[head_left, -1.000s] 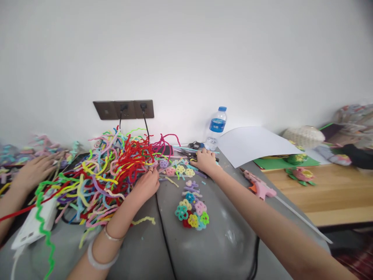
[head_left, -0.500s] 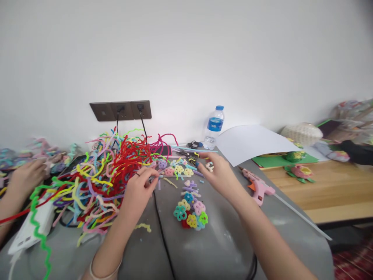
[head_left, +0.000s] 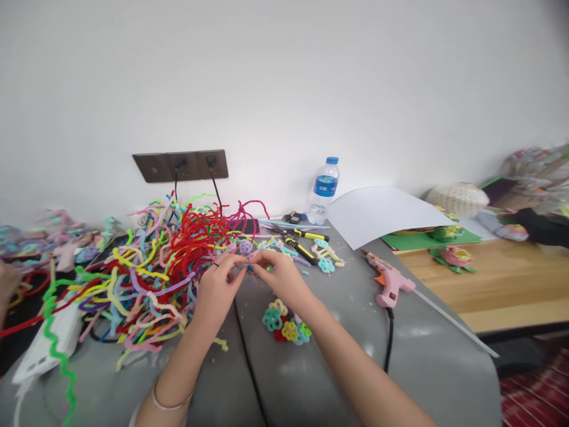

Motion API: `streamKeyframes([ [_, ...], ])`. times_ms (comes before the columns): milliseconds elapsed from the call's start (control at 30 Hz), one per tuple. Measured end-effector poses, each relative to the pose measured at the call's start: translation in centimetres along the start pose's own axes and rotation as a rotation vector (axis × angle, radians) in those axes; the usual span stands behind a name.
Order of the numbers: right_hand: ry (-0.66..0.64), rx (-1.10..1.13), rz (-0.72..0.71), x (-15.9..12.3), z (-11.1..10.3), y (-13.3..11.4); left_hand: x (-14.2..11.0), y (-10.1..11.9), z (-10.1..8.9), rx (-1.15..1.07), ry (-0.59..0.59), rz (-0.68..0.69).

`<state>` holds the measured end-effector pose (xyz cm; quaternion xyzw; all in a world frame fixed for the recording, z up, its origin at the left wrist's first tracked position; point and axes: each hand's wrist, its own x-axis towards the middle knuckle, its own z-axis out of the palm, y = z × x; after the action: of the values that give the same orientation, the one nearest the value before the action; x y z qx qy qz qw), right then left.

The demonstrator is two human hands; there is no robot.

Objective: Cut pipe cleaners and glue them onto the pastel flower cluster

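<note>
My left hand (head_left: 221,283) and my right hand (head_left: 279,274) meet above the grey table, fingertips pinched close together. Between them shows a small dark-blue fuzzy piece (head_left: 250,268), apparently pipe cleaner; its exact shape is too small to make out. Just below my right wrist sits a cluster of pipe-cleaner flowers (head_left: 288,331) in teal, yellow, red and green, partly covered by my forearm. A big tangled heap of coloured pipe cleaners (head_left: 146,284) lies left of my left hand. Beyond my right hand are pliers with yellow-black handles (head_left: 302,251) and loose pastel flowers (head_left: 326,264).
A pink glue gun (head_left: 393,284) with a long glue stick rests at the right, its black cord running down. Behind stand a water bottle (head_left: 325,190) and a curled white sheet (head_left: 386,213). A white power strip (head_left: 47,344) lies left, near another person's hand (head_left: 6,287).
My right hand has left the pliers area and come left with the small blue piece to meet my left hand. The other person's hand at the left has drawn back toward the frame edge.
</note>
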<state>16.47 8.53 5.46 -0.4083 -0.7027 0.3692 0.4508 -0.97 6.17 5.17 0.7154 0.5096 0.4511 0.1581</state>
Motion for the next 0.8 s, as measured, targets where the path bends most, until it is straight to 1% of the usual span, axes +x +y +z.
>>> streamKeyframes([
  [200,-0.058,-0.004,-0.018,1.1,0.5,-0.4,-0.2,-0.7,0.3,-0.201,-0.112,-0.117],
  [300,-0.042,-0.024,-0.030,1.3,0.5,-0.7,-0.1,-1.3,0.5,-0.220,-0.147,-0.154],
  [433,0.094,-0.060,-0.058,1.0,-0.4,-1.3,-0.1,-2.3,0.3,-0.121,-0.157,-0.186],
  [533,0.239,-0.090,-0.074,0.5,-2.1,-1.8,-0.3,-2.9,0.0,0.017,-0.105,-0.209],
  [633,0.363,-0.130,-0.084,0.0,-3.8,-2.3,-0.5,-2.8,-0.5,0.150,-0.044,-0.220],
  [667,0.378,-0.145,-0.087,-0.2,-4.3,-2.5,-0.4,-2.6,-0.7,0.185,-0.032,-0.216],
  [733,0.366,-0.171,-0.089,-0.6,-5.0,-2.8,-0.3,-2.0,-1.3,0.235,-0.022,-0.195],
  [800,0.294,-0.196,-0.088,-1.2,-5.3,-3.0,-0.1,-1.0,-1.8,0.261,-0.019,-0.168],
])
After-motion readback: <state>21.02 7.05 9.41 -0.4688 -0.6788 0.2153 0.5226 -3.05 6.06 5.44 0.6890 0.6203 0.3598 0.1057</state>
